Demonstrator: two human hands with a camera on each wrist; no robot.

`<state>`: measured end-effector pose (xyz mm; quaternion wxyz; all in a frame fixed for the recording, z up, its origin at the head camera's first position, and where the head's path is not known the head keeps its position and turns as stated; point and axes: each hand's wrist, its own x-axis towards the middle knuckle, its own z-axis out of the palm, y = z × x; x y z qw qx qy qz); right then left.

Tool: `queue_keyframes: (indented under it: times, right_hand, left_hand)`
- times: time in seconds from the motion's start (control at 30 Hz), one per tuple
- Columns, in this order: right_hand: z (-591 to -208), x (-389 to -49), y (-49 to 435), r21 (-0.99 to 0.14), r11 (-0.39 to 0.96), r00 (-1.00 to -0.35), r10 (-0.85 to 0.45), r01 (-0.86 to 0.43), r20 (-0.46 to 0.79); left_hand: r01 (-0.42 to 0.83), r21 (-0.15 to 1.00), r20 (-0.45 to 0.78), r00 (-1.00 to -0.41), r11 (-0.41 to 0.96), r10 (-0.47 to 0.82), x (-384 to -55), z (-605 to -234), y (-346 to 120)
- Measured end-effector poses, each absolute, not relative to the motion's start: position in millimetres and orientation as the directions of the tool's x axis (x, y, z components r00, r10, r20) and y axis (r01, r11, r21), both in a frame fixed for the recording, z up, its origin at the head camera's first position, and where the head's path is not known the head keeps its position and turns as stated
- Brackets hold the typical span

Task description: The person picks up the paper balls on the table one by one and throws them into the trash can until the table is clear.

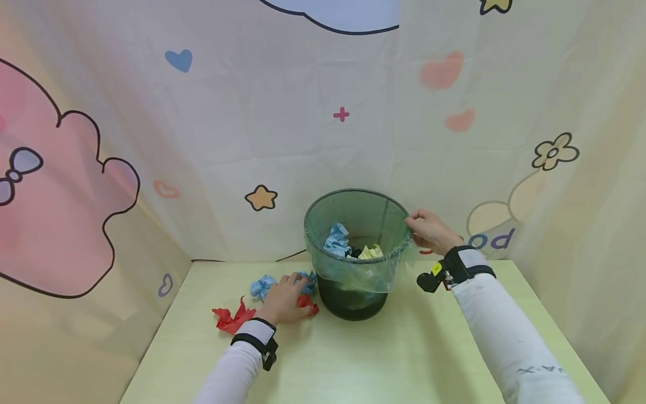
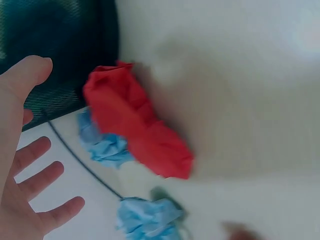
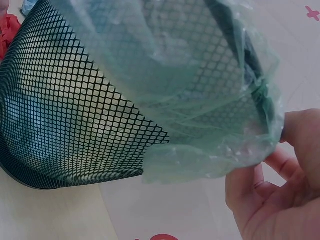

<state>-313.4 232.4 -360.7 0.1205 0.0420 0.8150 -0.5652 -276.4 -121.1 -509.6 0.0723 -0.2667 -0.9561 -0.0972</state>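
Observation:
A black mesh wastebasket (image 1: 348, 307) with a pale green plastic liner (image 3: 200, 165) folded over its rim stands on the table. My right hand (image 1: 431, 231) pinches the rim and liner at its right side. Inside lie crumpled blue paper (image 1: 337, 238) and yellow paper (image 1: 372, 252), with something dark between them. Left of the basket, my left hand (image 1: 280, 300) hovers over paper balls, fingers spread and holding nothing. Close to it are a crumpled red paper (image 2: 135, 122) and a blue paper ball (image 2: 110, 147), both beside the basket. A second blue ball (image 1: 261, 287) lies farther left.
Another crumpled red paper (image 1: 234, 318) lies on the table (image 1: 323, 365), left of my left wrist. A printed curtain (image 1: 282, 140) hangs close behind the basket and along both sides of the table.

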Motion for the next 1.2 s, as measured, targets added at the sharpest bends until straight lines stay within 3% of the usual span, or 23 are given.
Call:
queue_keyframes:
  times: [0.5,0.83,1.2]
  right_hand:
    - [-358,-311,232,-0.914,0.353,-0.968,-0.069,0.2,-0.239]
    - [-359,-312,232,-0.909,0.364,-0.969,-0.057,0.205,-0.241]
    - [-359,-312,232,-0.908,0.365,-0.968,-0.059,0.206,-0.244]
  left_hand:
    - [0.467,0.08,0.176,-0.876,0.881,0.449,-281,-548,-119]
    - [0.404,0.146,0.064,-0.915,0.903,0.399,-279,-560,-114]
    - [0.379,0.195,0.064,-0.925,0.905,0.374,-272,-574,-110]
